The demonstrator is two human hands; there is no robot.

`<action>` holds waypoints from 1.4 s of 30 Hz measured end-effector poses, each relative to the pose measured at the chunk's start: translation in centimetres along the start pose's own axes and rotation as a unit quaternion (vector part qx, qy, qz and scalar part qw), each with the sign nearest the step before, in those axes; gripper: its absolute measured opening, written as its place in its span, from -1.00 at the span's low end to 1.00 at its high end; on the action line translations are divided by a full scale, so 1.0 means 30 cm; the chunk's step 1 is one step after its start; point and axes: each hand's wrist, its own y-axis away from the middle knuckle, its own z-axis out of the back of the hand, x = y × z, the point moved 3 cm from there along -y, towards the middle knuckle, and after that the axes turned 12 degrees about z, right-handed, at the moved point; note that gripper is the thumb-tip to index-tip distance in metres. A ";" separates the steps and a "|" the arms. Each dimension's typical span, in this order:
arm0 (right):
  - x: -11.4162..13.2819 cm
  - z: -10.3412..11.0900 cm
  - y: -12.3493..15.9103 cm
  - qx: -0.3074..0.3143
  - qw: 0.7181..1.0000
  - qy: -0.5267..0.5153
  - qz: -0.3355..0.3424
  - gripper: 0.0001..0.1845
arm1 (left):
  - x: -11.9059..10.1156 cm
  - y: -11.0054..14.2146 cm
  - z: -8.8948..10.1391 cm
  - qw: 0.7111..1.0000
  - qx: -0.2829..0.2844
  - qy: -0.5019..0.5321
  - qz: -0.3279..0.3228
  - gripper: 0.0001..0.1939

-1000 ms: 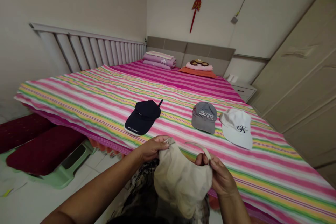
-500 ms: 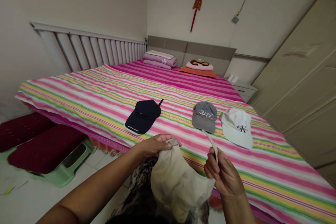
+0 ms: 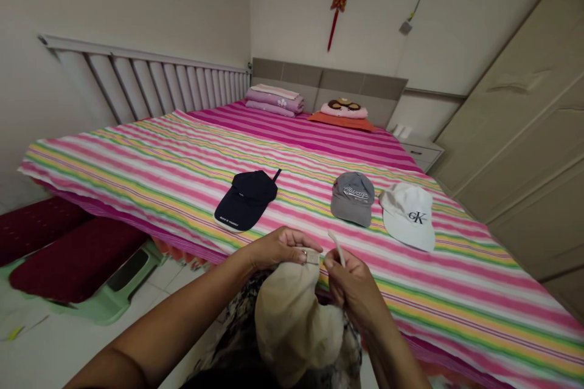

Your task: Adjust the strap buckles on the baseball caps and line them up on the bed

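A beige cap (image 3: pixel 292 316) hangs between my hands in front of the bed's near edge. My left hand (image 3: pixel 285 248) pinches it by the metal buckle (image 3: pixel 311 256) at its back opening. Closed round the cap's strap (image 3: pixel 336 245) is my right hand (image 3: pixel 351 279), with the strap's loose end pointing up and left, apart from the buckle. Beyond them on the bed lie a dark navy cap (image 3: pixel 249 199) on the left, a grey cap (image 3: pixel 353 197) with lettering, and a white cap (image 3: pixel 408 216) marked CK on the right.
A striped cover (image 3: pixel 137 158) spreads over the bed. Folded purple bedding (image 3: pixel 274 100) and a pink-and-orange pile (image 3: pixel 344 112) sit by the headboard (image 3: pixel 292 73). Dark red padded stools (image 3: pixel 77 255) stand at left; a nightstand (image 3: pixel 420 152) and wardrobe (image 3: pixel 524 115) are at right.
My right hand has moved left with the strap, bringing its end close to the buckle in my left hand. The cap's opening has drawn narrower. The view has shifted slightly.
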 end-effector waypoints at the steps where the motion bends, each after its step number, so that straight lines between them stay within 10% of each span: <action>1: -0.001 -0.010 -0.002 -0.005 1.000 0.028 0.002 -0.69 | 0.001 -0.002 -0.003 1.000 0.001 -0.001 -0.002 -0.64; 20: -0.060 -0.056 0.000 -0.005 0.991 -0.120 -0.066 -0.66 | 0.018 0.025 -0.014 0.948 -0.195 -0.193 -0.160 -0.73; 28: -0.032 -0.035 0.005 -0.037 0.998 -0.047 0.001 -0.61 | 0.097 -0.018 0.009 0.973 -0.043 0.215 -0.068 -0.67; 42: -0.045 -0.030 0.012 -0.077 0.993 -0.083 -0.028 -0.73 | 0.136 -0.047 0.002 0.949 0.009 0.303 -0.084 -0.67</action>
